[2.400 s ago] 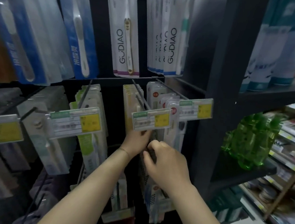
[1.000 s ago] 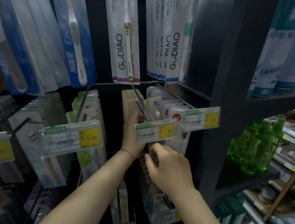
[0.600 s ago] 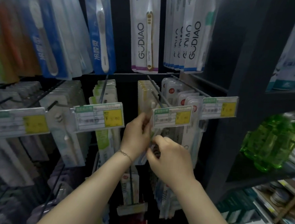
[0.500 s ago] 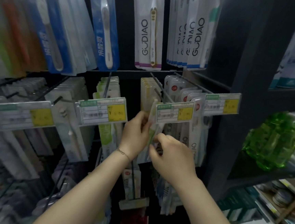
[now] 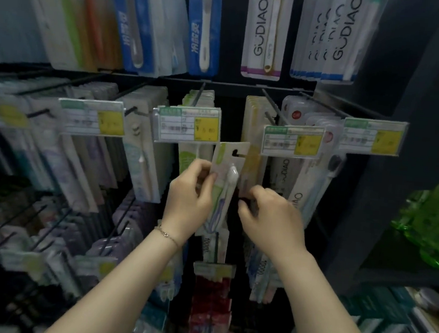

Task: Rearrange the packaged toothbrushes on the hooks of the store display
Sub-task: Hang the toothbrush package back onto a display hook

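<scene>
The left hand [image 5: 191, 198] pinches a green-edged toothbrush pack [image 5: 226, 172], free of any hook and hang-hole up, probably ready to re-hang. The right hand [image 5: 272, 216] is blurred by the yellow packs [image 5: 253, 111] — whether it grips them I cannot tell.

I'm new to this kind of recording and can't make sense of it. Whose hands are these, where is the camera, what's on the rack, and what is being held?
There is no machine: a person works with bare hands, and the one camera sits on their head, looking forward and down. In front is a store display of wire hooks hung with packaged toothbrushes, each hook ending in a price tag. The left hand grips one toothbrush pack, tilted, its hang hole seemingly free of any hook. The right hand is beside it, fingers curled near the hanging packs; whether it holds one is too blurred to tell. At the right stand green bottles.
</scene>
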